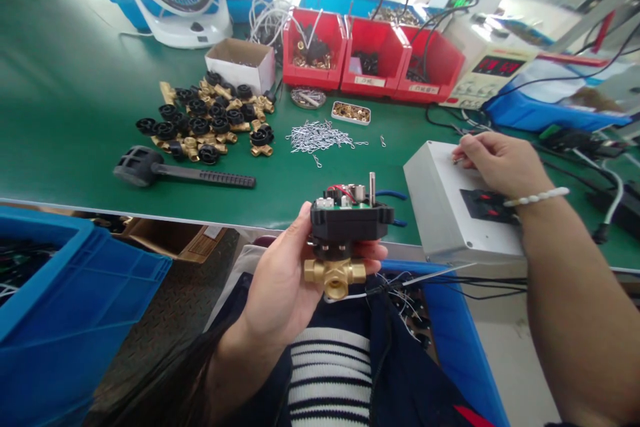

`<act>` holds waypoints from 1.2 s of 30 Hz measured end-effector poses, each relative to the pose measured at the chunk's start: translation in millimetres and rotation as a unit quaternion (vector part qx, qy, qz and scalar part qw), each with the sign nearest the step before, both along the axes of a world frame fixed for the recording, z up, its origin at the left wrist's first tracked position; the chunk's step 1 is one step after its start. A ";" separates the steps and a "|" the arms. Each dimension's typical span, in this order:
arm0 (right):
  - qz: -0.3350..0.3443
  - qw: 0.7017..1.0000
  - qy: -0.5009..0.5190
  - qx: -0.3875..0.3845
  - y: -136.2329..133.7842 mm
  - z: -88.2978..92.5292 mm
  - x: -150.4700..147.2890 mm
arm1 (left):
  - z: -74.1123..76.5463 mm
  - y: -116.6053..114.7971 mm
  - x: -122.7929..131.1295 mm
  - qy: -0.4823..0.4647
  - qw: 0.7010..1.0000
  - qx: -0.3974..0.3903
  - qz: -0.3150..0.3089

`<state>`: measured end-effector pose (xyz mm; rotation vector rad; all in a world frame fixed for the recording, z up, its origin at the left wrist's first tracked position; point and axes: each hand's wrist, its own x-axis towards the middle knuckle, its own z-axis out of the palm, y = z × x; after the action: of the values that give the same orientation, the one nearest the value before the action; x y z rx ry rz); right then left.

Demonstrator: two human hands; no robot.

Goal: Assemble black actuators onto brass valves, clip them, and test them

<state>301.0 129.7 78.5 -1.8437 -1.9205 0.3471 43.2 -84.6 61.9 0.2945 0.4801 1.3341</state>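
Note:
My left hand is wrapped round a motorized valve, held upright above my lap. Its brass three-way body points down, and the black housing on top is uncovered, showing a circuit board, red wires and an upright metal shaft. Blue wires stick out behind it to the right. My right hand rests on a grey metal test box, its fingers closed on a small metal switch near the box's far left corner; the fingertips partly hide the switch. A black panel with red parts lies beside that wrist.
Brass valve bodies with black tops, a black mallet, loose cotter pins and a small tray of brass parts lie on the green bench. Behind stand red bins, a fan and a power supply. A blue crate is at left.

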 end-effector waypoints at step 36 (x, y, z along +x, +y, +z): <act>0.008 1.000 0.006 -0.002 6.8 -8.4 10.2 | 2.5 4.0 1.8 0.013 0.997 -0.051 0.061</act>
<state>311.2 136.5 70.1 -1.8255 -1.9302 0.3674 45.0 -80.6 64.4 0.1999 0.5932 1.4199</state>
